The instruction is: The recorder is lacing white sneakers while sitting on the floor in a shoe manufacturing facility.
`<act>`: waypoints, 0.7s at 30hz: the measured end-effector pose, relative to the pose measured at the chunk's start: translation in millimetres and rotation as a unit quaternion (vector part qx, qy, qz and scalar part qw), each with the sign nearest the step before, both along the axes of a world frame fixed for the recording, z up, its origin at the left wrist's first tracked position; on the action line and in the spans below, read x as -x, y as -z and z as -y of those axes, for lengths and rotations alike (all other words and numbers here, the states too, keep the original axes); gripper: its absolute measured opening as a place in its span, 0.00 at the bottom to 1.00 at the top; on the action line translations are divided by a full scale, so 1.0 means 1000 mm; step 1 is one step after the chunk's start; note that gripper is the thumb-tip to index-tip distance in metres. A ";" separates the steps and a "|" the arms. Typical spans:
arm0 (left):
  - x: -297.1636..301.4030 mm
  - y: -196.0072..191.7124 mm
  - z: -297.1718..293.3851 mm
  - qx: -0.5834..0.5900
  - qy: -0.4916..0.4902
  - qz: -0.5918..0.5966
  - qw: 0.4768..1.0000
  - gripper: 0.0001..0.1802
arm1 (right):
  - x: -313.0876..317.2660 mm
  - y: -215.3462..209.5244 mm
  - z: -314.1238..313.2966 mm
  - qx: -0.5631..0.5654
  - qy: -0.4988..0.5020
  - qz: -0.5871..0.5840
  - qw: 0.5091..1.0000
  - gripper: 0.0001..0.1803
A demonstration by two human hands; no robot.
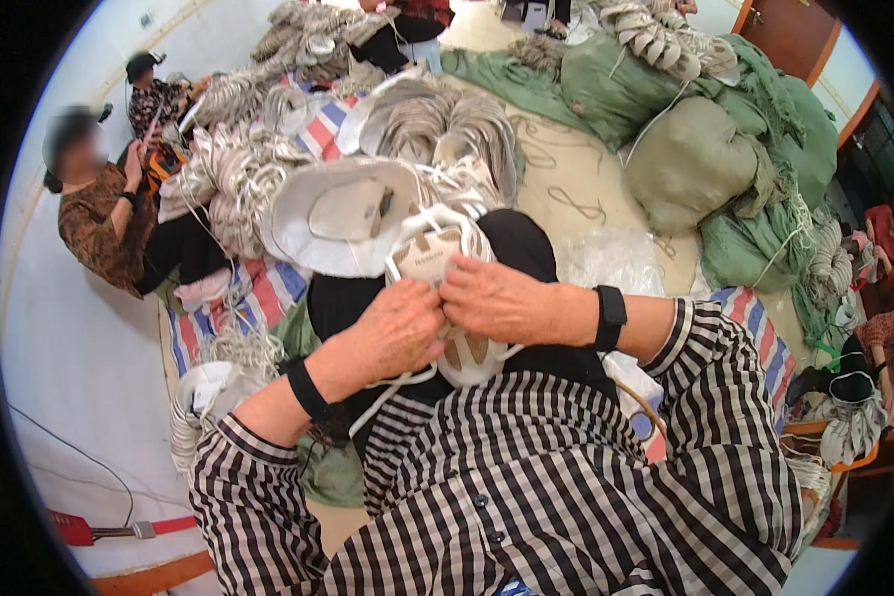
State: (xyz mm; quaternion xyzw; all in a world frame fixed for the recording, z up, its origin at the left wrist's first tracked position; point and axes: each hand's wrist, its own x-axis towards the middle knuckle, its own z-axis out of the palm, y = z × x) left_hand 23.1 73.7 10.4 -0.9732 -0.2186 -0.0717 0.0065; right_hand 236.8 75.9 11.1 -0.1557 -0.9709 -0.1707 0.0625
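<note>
Across my lap lies a whitish shoe upper [472, 366] with beige panels, its toe toward my body and its tongue [429, 256] pointing away. My left hand [397, 323] is closed at the lacing, fingertips pinched together. From beneath it trails a white shoelace [372, 405]. My right hand [497, 300] meets it from the other side, thumb and fingers closed on the upper beside the tongue. What exactly lies between the fingertips is hidden. Just beyond stands a white fabric-lined piece [293, 219], beside stacked shoe uppers [432, 119].
Bundled uppers [233, 179] pile up at the left, near a seated person [99, 223]. Large green sacks [700, 159] fill the far right. Clear plastic film [611, 260] lies by my right arm. Striped sheeting [258, 308] covers part of the floor; more people sit around.
</note>
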 end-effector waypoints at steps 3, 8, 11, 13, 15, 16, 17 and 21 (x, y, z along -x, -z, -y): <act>-0.001 -0.002 0.002 0.042 0.004 -0.041 0.998 0.19 | 0.000 0.002 -0.002 0.029 -0.002 0.027 0.999 0.07; -0.004 0.002 0.001 0.034 0.025 -0.062 0.997 0.21 | -0.008 0.001 -0.008 0.116 -0.019 0.024 0.993 0.09; -0.005 0.004 -0.005 0.032 0.046 -0.061 0.997 0.21 | -0.008 -0.004 -0.012 0.140 0.007 0.088 0.986 0.16; -0.005 0.004 -0.006 0.034 0.061 -0.056 0.996 0.20 | -0.007 -0.007 -0.014 0.137 -0.022 0.059 0.989 0.10; -0.004 0.003 -0.006 0.022 0.071 -0.039 0.996 0.15 | -0.009 -0.008 -0.015 0.155 -0.044 0.061 0.985 0.07; -0.005 0.002 -0.005 0.020 0.077 -0.035 0.996 0.13 | -0.011 -0.010 -0.017 0.159 -0.050 0.043 0.985 0.06; -0.005 0.002 -0.004 0.014 0.084 -0.009 0.996 0.11 | -0.013 -0.010 -0.016 0.164 -0.057 0.036 0.984 0.06; -0.013 -0.001 -0.001 0.053 0.049 -0.052 0.996 0.15 | -0.018 -0.014 -0.014 0.137 -0.061 0.068 0.986 0.05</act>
